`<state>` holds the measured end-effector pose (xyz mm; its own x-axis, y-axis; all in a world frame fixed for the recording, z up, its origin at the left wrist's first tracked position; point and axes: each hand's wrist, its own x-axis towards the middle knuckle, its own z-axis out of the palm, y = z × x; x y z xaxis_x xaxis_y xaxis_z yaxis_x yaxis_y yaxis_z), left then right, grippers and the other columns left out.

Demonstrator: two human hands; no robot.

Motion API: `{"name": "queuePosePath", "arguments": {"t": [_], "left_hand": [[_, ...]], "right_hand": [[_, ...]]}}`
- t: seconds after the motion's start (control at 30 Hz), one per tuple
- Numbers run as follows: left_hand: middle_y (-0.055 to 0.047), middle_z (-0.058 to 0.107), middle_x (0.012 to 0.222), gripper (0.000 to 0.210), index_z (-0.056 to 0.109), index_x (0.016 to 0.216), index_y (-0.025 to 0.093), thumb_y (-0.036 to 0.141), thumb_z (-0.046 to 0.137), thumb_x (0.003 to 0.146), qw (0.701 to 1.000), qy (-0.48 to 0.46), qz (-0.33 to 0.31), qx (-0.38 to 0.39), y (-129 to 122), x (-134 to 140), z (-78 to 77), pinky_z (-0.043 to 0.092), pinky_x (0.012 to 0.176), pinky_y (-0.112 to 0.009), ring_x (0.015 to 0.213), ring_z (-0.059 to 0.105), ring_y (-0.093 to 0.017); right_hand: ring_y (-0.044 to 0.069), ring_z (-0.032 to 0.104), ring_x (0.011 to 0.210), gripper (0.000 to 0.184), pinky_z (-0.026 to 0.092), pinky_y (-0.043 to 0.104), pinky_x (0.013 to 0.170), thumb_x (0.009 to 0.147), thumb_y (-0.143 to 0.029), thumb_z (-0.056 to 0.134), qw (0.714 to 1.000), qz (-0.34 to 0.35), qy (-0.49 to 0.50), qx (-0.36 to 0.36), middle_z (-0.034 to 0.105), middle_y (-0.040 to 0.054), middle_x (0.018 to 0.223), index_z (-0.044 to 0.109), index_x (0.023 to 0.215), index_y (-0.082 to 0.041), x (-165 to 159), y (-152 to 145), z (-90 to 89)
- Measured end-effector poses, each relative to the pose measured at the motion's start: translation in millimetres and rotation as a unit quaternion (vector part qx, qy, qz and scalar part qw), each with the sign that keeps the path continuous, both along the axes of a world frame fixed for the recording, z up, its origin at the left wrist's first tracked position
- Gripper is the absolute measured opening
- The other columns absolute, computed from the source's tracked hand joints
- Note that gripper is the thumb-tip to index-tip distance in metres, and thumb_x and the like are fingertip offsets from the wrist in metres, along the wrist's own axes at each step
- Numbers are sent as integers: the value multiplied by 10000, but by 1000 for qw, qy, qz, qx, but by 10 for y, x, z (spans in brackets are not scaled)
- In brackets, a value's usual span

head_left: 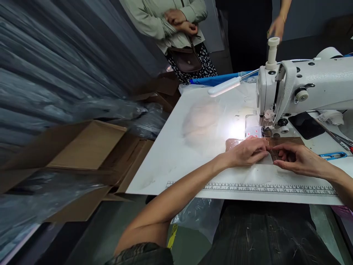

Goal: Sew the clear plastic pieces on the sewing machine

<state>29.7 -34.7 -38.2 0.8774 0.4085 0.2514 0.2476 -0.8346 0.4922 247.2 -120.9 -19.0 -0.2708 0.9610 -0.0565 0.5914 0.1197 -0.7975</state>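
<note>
At the front of the sewing machine (300, 86), my left hand (249, 151) has its fingers bent and pressed on a thin, whitish see-through piece (265, 159). Beside it, my right hand (296, 159) is curled, with thumb and forefinger at the right edge of the same piece. A flat brown strip (289, 140) lies under and behind both hands, just in front of the presser foot. My fingers cover part of the piece, and its material is hard to make out.
A lit lamp (224, 87) shines on the white table (171, 154). A ruler scale (248, 187) runs along its front edge. To the right lie a phone (306, 125), blue thread snips (333, 155) and scissors (342, 141). Cardboard boxes (88, 145) stand left; two people stand behind.
</note>
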Motion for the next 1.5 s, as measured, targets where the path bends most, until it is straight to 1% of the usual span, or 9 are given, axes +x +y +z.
{"name": "queuePosePath", "arguments": {"t": [0.1,0.27,0.63,0.83,0.93,1.2,1.3,1.43,1.5], "left_hand": [[-3,693,781,105,584,970,183,276,556,931,993,-8,78,-91,45,-102,34,491,615,-242,675,636,-116],[-2,691,809,187,524,1098,179,241,505,922,987,-55,75,-132,110,-175,48,496,642,-235,682,633,-106],[-124,661,1106,143,594,1067,162,156,526,941,966,110,147,180,494,-186,114,447,795,-359,931,617,-216],[-69,636,956,325,599,969,137,461,578,951,997,6,33,71,96,-126,59,495,696,-276,832,585,-157],[-64,626,938,443,601,977,141,567,654,869,993,-6,63,97,-35,-74,-91,490,684,-282,828,578,-173],[-39,598,712,334,617,769,157,133,377,1001,952,21,98,289,30,26,-296,371,534,-253,636,532,-133],[-35,611,710,356,616,750,158,158,378,1014,947,13,88,309,45,10,-292,355,511,-258,620,540,-126],[-28,660,766,379,621,745,158,258,405,1040,940,-18,83,331,39,-10,-291,397,530,-253,626,562,-115],[-14,679,782,342,633,777,161,263,432,1034,931,-49,78,353,20,-13,-295,418,530,-245,617,568,-111]], "right_hand": [[149,547,654,467,443,277,566,740,-520,704,999,51,9,-9,604,8,747,690,1084,-205,-83,87,35],[117,460,571,246,369,254,516,801,-453,635,996,85,5,-2,529,-23,634,618,750,-213,-265,230,62],[117,482,483,397,344,251,424,748,-582,666,983,-119,84,-111,614,13,580,707,805,-191,-153,195,-170],[125,522,533,473,409,260,459,690,-659,721,971,-157,172,-52,662,30,663,711,816,-204,-255,170,-102],[121,526,542,551,470,288,507,623,-725,737,946,-197,256,-39,679,43,731,662,794,-207,-380,188,-48],[110,500,509,587,454,271,476,483,-682,841,887,-267,364,-95,580,-8,609,541,680,-217,-584,11,-72],[92,471,487,494,413,241,457,608,-623,813,891,-204,372,-160,561,-17,598,546,681,-213,-568,-334,13],[123,541,511,403,377,234,430,823,-603,632,892,140,208,-375,636,38,664,647,745,-208,-370,-744,236],[128,547,540,376,382,236,444,802,-589,664,944,151,99,-277,649,37,697,697,800,-215,-225,-741,308]]}}
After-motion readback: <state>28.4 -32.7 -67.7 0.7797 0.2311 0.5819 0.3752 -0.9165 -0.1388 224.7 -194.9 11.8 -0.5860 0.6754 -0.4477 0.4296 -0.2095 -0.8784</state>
